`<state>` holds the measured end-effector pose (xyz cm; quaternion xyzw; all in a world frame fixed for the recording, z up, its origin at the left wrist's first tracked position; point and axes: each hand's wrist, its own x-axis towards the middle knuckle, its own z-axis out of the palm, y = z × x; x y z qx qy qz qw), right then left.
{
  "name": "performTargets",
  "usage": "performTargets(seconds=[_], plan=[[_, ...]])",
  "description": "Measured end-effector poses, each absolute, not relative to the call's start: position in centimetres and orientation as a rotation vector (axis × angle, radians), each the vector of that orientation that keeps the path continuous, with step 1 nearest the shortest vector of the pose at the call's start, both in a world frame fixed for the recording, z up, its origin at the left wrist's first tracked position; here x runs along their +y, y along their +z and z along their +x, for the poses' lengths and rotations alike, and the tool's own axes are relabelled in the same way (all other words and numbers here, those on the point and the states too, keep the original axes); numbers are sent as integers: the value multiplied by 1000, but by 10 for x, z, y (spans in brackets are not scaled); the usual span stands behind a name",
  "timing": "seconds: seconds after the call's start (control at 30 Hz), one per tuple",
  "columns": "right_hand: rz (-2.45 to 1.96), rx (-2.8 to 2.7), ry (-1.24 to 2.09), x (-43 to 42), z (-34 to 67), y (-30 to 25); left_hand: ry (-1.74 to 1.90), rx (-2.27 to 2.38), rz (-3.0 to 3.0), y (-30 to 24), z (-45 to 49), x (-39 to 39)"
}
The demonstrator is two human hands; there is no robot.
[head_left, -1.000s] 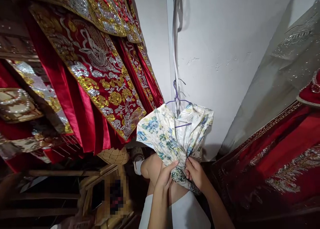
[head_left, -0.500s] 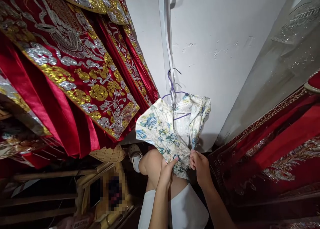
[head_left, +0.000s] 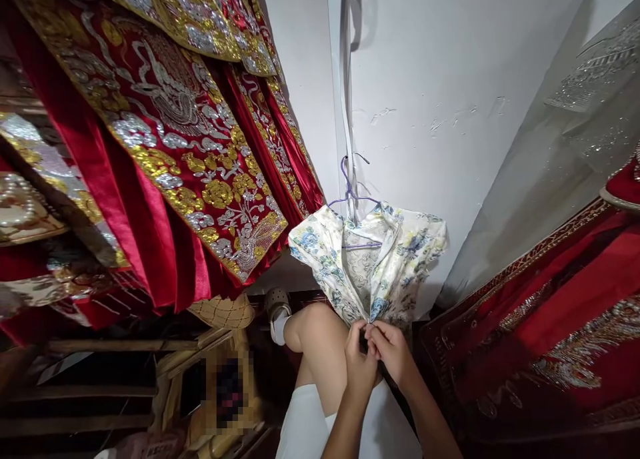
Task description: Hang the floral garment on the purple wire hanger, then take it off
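Observation:
A white short-sleeved blouse (head_left: 320,259) with blue and yellow flowers hangs from a purple hanger (head_left: 349,191) in front of me. Its neckline gapes into a V. At the bottom of that V, my left hand (head_left: 361,352) pinches one front edge of the blouse. My right hand (head_left: 389,349) touches it there, fingers closed on the other front edge. Both sets of fingertips meet, so any fastener between them is hidden. Below my hands are my bare knee and white shorts.
Red garments with gold and silver sequins (head_left: 215,185) hang on the left. More red beaded cloth (head_left: 565,312) is on the right, below a sheer sparkly fabric (head_left: 595,92). A pale strap (head_left: 345,79) runs down the white wall (head_left: 450,59). A bamboo frame (head_left: 165,379) stands lower left.
My left hand has moved right and my right hand slightly left and down, so they now meet at the blouse's front. The blouse's right half has spread out flatter. The view has shifted somewhat.

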<state>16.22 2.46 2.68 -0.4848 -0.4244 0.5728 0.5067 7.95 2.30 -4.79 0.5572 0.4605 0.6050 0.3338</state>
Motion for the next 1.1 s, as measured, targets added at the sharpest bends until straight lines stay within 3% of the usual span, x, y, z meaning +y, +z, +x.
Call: performTargets(seconds=[0.33, 0.53, 0.67, 0.8, 0.9, 1.1], plan=[[-1176, -1076, 1320, 46, 160, 35, 1381, 1190, 1650, -33, 58, 27], [-1057, -1108, 1234, 116, 176, 124, 1185, 1342, 1840, -35, 66, 30], [-749, -927, 1213, 149, 176, 189, 1080, 1308, 1976, -32, 71, 37], [-757, -992, 1197, 147, 167, 196, 978, 1226, 2023, -25, 60, 50], [-838, -1086, 1154, 141, 168, 180, 1007, 1053, 2026, 6, 42, 70], [-837, -1195, 1080, 135, 173, 177, 1533, 1030, 1971, 135, 18, 120]])
